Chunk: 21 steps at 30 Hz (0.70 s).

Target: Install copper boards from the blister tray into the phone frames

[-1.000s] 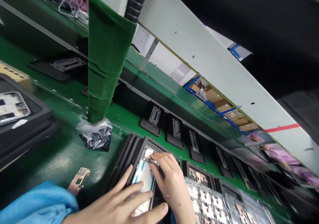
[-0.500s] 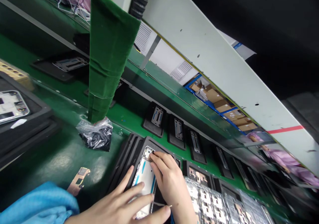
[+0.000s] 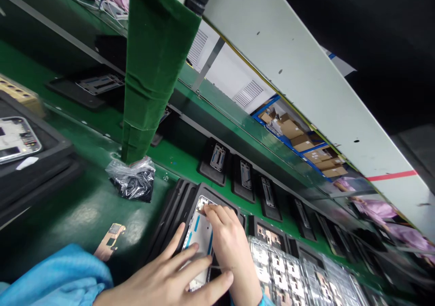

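A phone frame (image 3: 200,233) with blue strips lies in a black foam tray (image 3: 220,198), on top of a stack of such trays. My left hand (image 3: 170,274) is spread flat across the frame's lower part, fingers apart. At the frame's upper end, my right hand (image 3: 226,233) has its fingers bent and pressed together on the small parts there. Whatever is between those fingertips is hidden. On the green bench left of the stack lies a copper-coloured phone circuit board (image 3: 109,242).
Clear plastic trays (image 3: 288,269) with small boards stand at the right. Behind, phone frames in foam trays (image 3: 213,163) line a green conveyor. A plastic bag (image 3: 134,179) with black contents sits below a hanging green cloth-covered duct (image 3: 159,65). More foam trays (image 3: 57,152) are stacked left.
My right hand's fingers have curled in more tightly at the frame's upper end. My left hand stays spread over the frame. The camera view has shifted slightly.
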Each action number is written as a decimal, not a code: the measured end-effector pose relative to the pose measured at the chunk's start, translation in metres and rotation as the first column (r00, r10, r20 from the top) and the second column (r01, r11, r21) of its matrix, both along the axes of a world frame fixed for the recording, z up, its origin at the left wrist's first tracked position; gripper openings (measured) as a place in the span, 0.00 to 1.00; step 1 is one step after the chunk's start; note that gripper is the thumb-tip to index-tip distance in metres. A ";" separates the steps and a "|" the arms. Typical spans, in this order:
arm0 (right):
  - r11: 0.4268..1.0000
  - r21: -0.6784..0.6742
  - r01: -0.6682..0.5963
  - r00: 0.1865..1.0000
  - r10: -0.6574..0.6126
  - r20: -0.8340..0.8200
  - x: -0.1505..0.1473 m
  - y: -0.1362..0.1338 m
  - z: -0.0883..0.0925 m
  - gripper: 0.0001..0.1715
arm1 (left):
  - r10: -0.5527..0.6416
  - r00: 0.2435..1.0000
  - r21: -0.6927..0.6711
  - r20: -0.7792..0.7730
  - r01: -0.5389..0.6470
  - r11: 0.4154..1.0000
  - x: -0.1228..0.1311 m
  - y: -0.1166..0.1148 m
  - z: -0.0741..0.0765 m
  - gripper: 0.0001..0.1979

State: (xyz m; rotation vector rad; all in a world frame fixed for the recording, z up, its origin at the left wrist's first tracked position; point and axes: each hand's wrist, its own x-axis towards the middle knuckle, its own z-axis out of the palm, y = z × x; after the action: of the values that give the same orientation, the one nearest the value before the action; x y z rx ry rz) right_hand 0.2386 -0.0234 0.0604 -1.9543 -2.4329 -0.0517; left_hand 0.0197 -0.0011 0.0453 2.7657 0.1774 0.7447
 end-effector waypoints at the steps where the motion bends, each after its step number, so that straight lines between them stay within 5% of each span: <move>1: 1.000 -0.014 0.001 1.000 -0.001 0.011 0.000 0.000 0.002 0.17 | 0.011 1.000 -0.025 -0.005 -0.011 1.000 -0.001 -0.001 0.000 0.25; 5: 0.999 -0.033 -0.042 0.995 0.039 -0.090 0.013 -0.013 0.011 0.28 | 0.231 0.973 -0.212 -0.017 -0.229 0.950 -0.004 -0.004 -0.009 0.33; 8: 0.992 0.068 0.106 0.958 -0.084 -0.274 0.034 -0.040 0.012 0.27 | 0.370 0.915 -0.376 -0.161 -0.403 0.834 -0.002 0.003 -0.016 0.28; 10: 0.915 0.230 0.332 0.911 -0.247 -0.331 0.045 -0.064 0.004 0.24 | 0.396 0.880 -0.428 -0.261 -0.473 0.770 0.001 0.010 -0.018 0.23; 13: 0.747 0.359 0.559 0.818 -0.426 -0.386 0.051 -0.097 -0.018 0.23 | 0.400 0.876 -0.446 -0.271 -0.482 0.754 0.005 0.017 -0.019 0.19; 19: 0.814 0.177 0.553 0.704 -0.343 -0.623 0.041 -0.126 -0.048 0.18 | 0.450 0.871 -0.468 -0.195 -0.486 0.738 0.015 0.015 -0.032 0.22; 21: 0.808 0.191 0.557 0.664 -0.295 -0.687 0.041 -0.126 -0.047 0.18 | 0.435 0.884 -0.588 -0.170 -0.445 0.675 0.022 0.017 -0.031 0.23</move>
State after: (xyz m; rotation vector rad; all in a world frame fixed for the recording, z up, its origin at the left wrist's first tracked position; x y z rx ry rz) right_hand 0.2798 -0.1491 0.0134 -1.9020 -1.3685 0.0963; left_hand 0.0414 0.0164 0.0147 2.0968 0.9489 0.6166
